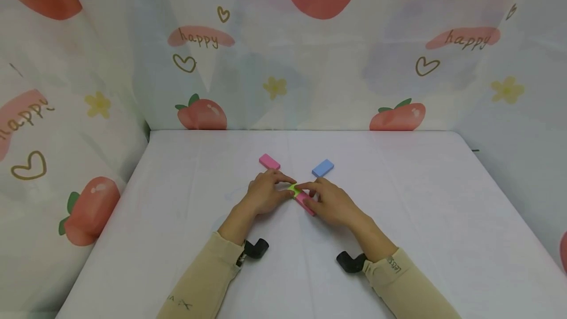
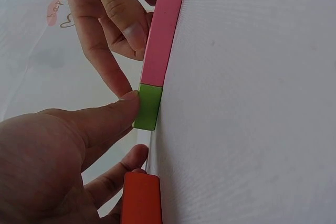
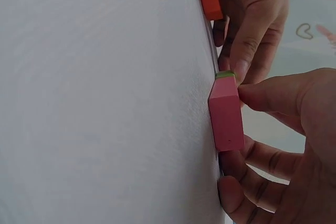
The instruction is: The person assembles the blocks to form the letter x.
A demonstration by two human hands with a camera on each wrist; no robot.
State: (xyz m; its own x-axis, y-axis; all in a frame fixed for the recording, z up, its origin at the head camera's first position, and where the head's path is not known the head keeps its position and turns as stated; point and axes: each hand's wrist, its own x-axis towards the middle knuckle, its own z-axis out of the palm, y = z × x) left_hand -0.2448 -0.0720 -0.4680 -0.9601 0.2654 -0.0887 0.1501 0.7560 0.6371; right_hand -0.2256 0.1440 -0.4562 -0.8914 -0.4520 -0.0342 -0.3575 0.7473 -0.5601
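In the head view a green block (image 1: 293,188) and a pink block (image 1: 304,203) lie end to end on the white table. My left hand (image 1: 266,192) pinches the green block between thumb and index finger. With its thumb at the pink block's side, my right hand (image 1: 331,202) grips that block; its index finger reaches the green one. An orange-red block (image 2: 142,199) stands close by my left hand in the left wrist view. The head view does not show it, and I cannot tell whether the left fingers touch it.
A second pink block (image 1: 269,161) lies just beyond my left hand. Beyond the right hand is a blue block (image 1: 323,168). Printed cloth walls (image 1: 319,78) stand behind and beside the table (image 1: 398,176). Black wrist devices (image 1: 257,249) jut inward from both sleeves.
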